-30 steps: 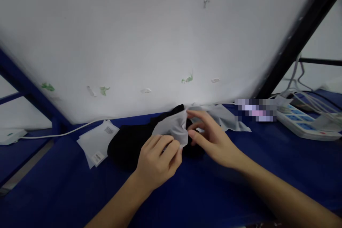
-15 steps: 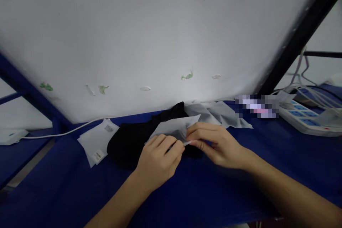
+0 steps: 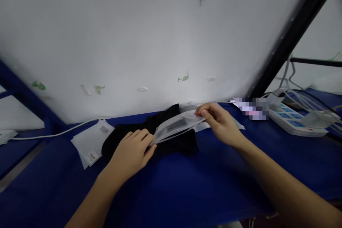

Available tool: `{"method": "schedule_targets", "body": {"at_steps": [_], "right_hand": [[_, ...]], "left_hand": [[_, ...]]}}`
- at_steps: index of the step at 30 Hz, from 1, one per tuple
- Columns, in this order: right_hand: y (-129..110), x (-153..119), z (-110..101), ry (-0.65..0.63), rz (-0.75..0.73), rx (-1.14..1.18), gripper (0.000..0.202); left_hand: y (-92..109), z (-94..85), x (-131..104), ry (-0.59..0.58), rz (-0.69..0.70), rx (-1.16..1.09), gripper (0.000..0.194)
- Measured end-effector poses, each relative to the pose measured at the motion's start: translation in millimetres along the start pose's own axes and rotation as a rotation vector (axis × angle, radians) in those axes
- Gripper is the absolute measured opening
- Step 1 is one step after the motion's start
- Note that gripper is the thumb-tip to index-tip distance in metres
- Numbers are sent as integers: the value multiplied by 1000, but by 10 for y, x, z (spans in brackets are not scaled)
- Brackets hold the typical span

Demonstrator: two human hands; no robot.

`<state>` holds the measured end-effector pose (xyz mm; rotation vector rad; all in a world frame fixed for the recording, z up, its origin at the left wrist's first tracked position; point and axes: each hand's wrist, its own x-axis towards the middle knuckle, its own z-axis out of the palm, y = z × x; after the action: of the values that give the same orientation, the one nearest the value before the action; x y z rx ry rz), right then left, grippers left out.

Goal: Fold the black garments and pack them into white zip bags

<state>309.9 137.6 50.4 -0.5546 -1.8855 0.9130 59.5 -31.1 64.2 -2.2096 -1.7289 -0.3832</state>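
Note:
A translucent white plastic bag with a printed dark text patch is stretched between my two hands. My left hand is closed on its left end, fingertips partly hidden. The right corner is pinched between thumb and fingers of my right hand. The long edge facing me shows two layers slightly parted. Beneath the bag lies a bunched black cloth item, its kind unclear. Flat bags with printed labels lie left of the cloth. Part of another pale bag shows behind my right hand.
A blue table meets a white wall with peeled patches. At right sit a power strip with tangled cables and a blurred-out item. A white cable runs along the back left.
My hands have moved apart, the left going left and the right going right and up. The bag, earlier bunched between them, is now drawn out with its printed patch showing.

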Motion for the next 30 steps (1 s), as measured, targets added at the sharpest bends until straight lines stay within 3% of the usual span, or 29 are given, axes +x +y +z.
{"method": "schedule_targets", "body": {"at_steps": [5,9,12,15,19,22,27,30], "right_hand": [[-141,-59,91,-98,15,-21,21],[-187,-91,145,-88,10,58,19],[-178,-103,171,-109,11,164,19],[-187,-123,207,-157,-18,219,19],[-243,-163,270,-221,-69,230,25],[-299,-190,307,-268,-96,238,30],[-338,-211,325,-353,-104,237,32],[-258,-200,326,-248,-115,219,32]], "left_hand": [[167,120,44,29,14,-199,12],[195,181,60,182,-12,-313,18],[170,196,68,262,-6,-236,27],[177,197,86,230,-42,-111,31],[266,231,140,149,-69,-20,50],[341,311,199,155,-83,-2,62],[315,465,267,220,-162,-39,48],[222,454,277,334,-226,-230,40]]}}
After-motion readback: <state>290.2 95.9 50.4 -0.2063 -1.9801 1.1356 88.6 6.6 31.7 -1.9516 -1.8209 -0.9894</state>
